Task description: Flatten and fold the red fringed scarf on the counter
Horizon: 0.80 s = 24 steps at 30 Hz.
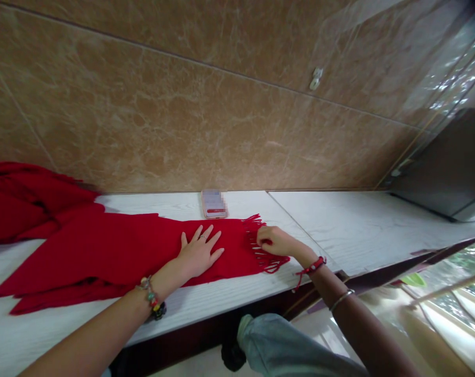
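Note:
A red scarf (143,241) with a fringed end lies folded lengthwise along the white counter. My left hand (200,254) rests flat on it with the fingers spread, a ring on one finger. At the scarf's right end, my right hand (274,240) is closed at the fringe (268,262), fingers curled in. Several strands stick out around that hand on both sides. What sits inside the curled fingers is mostly hidden, but they touch the fringe. On the left, the scarf meets a bunched heap of red cloth (33,201).
A phone (213,204) lies on the white counter (323,220) against the brown tiled wall (182,120). A dark box-shaped thing (445,162) stands at the far right end. The counter's front edge runs just before my legs (284,340). A green item (413,280) shows at lower right.

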### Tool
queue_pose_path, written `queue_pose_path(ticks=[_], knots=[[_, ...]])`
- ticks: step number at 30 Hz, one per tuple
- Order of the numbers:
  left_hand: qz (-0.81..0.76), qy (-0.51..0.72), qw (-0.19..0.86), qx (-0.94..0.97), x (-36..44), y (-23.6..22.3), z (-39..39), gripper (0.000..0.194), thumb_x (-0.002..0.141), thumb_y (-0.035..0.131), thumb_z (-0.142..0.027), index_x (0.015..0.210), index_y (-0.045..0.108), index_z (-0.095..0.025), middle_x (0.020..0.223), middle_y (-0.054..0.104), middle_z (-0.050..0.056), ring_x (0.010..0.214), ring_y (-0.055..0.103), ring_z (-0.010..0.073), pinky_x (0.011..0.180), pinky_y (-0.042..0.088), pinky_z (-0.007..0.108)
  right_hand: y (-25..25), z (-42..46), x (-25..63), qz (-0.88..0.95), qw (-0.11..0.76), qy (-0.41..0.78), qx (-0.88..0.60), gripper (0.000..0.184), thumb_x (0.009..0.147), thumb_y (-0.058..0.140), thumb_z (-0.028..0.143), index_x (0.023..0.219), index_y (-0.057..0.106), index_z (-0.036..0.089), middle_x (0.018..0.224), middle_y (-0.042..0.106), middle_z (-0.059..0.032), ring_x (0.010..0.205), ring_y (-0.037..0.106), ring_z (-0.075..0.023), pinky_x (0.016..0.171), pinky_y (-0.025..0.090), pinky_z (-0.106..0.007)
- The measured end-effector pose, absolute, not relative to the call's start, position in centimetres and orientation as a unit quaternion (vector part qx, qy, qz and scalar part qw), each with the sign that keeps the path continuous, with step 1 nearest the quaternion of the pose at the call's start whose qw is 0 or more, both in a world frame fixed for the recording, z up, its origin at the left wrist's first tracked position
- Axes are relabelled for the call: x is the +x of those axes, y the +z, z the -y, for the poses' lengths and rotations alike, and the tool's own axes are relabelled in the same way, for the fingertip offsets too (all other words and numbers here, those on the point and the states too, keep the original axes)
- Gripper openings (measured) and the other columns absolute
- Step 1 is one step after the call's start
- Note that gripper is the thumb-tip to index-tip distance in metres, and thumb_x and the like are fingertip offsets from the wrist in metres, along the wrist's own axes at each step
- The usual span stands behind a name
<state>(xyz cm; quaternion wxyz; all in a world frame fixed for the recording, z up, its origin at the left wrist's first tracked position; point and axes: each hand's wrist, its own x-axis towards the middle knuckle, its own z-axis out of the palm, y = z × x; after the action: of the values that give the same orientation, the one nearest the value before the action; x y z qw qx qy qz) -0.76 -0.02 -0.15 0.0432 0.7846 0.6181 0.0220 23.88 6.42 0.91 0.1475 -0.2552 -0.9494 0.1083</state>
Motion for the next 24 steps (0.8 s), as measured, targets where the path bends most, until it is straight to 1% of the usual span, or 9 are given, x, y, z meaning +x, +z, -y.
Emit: queue_pose_path(ticks=[5, 7, 9, 10, 12, 14, 16, 21, 24], knots=[[-0.620, 0.023, 0.048, 0.783, -0.7, 0.1, 0.1, 0.053, 0.086, 0.024, -0.050, 0.134, 0.027, -0.028, 0.144, 0.017, 0.006, 0.130, 0.011, 0.0323, 0.093, 0.012, 0.066, 0.6, -7.6, 28.6, 0.915, 0.184, 0.099, -0.346, 0.017, 0.061, 0.041, 0.006, 0.058, 0.052, 0.018, 0.061, 0.054, -0.0011, 0.060, 0.049, -0.0128, 0.061, 0.040, -0.025], [-0.624, 0.020, 0.056, 0.779, -0.5, 0.4, 0.3, 0.052, 0.086, 0.025, -0.049, 0.134, 0.027, -0.028, 0.144, 0.017, 0.006, 0.130, 0.012, 0.0321, 0.093, 0.012, 0.066, 1.2, -7.2, 28.5, 0.908, 0.211, 0.102, -0.348, 0.018, 0.060, 0.040, 0.005, 0.061, 0.053, 0.018, 0.065, 0.056, -0.0015, 0.063, 0.051, -0.0132, 0.063, 0.041, -0.026], [-0.627, 0.018, 0.061, 0.777, -0.5, 0.5, 0.3, 0.052, 0.086, 0.025, -0.049, 0.134, 0.027, -0.029, 0.144, 0.017, 0.005, 0.130, 0.012, 0.0318, 0.093, 0.011, 0.066, 1.8, -6.4, 27.0, 0.915, 0.228, 0.108, -0.315, 0.020, 0.061, 0.040, 0.004, 0.066, 0.054, 0.018, 0.071, 0.058, -0.0022, 0.070, 0.052, -0.0139, 0.068, 0.042, -0.027], [-0.627, 0.018, 0.061, 0.776, -0.4, 0.5, 0.3, 0.052, 0.086, 0.025, -0.049, 0.134, 0.027, -0.029, 0.144, 0.017, 0.005, 0.130, 0.012, 0.0318, 0.093, 0.011, 0.067, 2.0, -5.9, 25.9, 0.924, 0.222, 0.113, -0.289, 0.021, 0.062, 0.041, 0.004, 0.069, 0.055, 0.018, 0.074, 0.058, -0.0025, 0.073, 0.053, -0.0141, 0.071, 0.042, -0.027], [-0.627, 0.019, 0.058, 0.777, -0.5, 0.5, 0.3, 0.052, 0.086, 0.024, -0.049, 0.134, 0.027, -0.029, 0.144, 0.017, 0.005, 0.130, 0.012, 0.0320, 0.093, 0.011, 0.067, 2.2, -5.1, 23.9, 0.947, 0.178, 0.117, -0.242, 0.020, 0.063, 0.042, 0.004, 0.071, 0.055, 0.018, 0.077, 0.059, -0.0028, 0.076, 0.052, -0.0142, 0.073, 0.041, -0.027], [-0.625, 0.018, 0.054, 0.779, -0.5, 0.5, 0.3, 0.053, 0.086, 0.023, -0.049, 0.134, 0.027, -0.028, 0.144, 0.017, 0.005, 0.130, 0.012, 0.0323, 0.093, 0.012, 0.067, 2.1, -4.6, 22.9, 0.961, 0.125, 0.104, -0.225, 0.018, 0.063, 0.044, 0.005, 0.071, 0.055, 0.018, 0.075, 0.058, -0.0028, 0.075, 0.051, -0.0142, 0.071, 0.041, -0.026], [-0.623, 0.014, 0.054, 0.780, -0.5, 0.5, 0.3, 0.053, 0.086, 0.023, -0.049, 0.134, 0.027, -0.027, 0.144, 0.017, 0.005, 0.130, 0.012, 0.0322, 0.093, 0.013, 0.066, 1.8, -4.7, 23.3, 0.962, 0.095, 0.078, -0.245, 0.016, 0.063, 0.044, 0.006, 0.068, 0.054, 0.018, 0.072, 0.057, -0.0028, 0.071, 0.050, -0.0143, 0.067, 0.040, -0.025], [-0.625, 0.013, 0.061, 0.778, -0.4, 0.7, 0.5, 0.053, 0.086, 0.023, -0.050, 0.135, 0.026, -0.027, 0.144, 0.017, 0.006, 0.130, 0.012, 0.0317, 0.093, 0.013, 0.066, 1.7, -5.8, 28.1, 0.936, 0.074, 0.048, -0.341, 0.017, 0.063, 0.043, 0.006, 0.063, 0.055, 0.018, 0.067, 0.058, -0.0021, 0.065, 0.050, -0.0134, 0.064, 0.039, -0.024], [-0.628, 0.019, 0.056, 0.776, -0.4, 0.6, 0.3, 0.052, 0.086, 0.025, -0.049, 0.134, 0.027, -0.028, 0.144, 0.017, 0.006, 0.130, 0.012, 0.0322, 0.093, 0.013, 0.067, 2.5, -5.5, 28.9, 0.927, 0.103, 0.049, -0.358, 0.016, 0.064, 0.043, 0.006, 0.063, 0.055, 0.018, 0.067, 0.058, -0.0021, 0.066, 0.051, -0.0139, 0.064, 0.040, -0.025]])
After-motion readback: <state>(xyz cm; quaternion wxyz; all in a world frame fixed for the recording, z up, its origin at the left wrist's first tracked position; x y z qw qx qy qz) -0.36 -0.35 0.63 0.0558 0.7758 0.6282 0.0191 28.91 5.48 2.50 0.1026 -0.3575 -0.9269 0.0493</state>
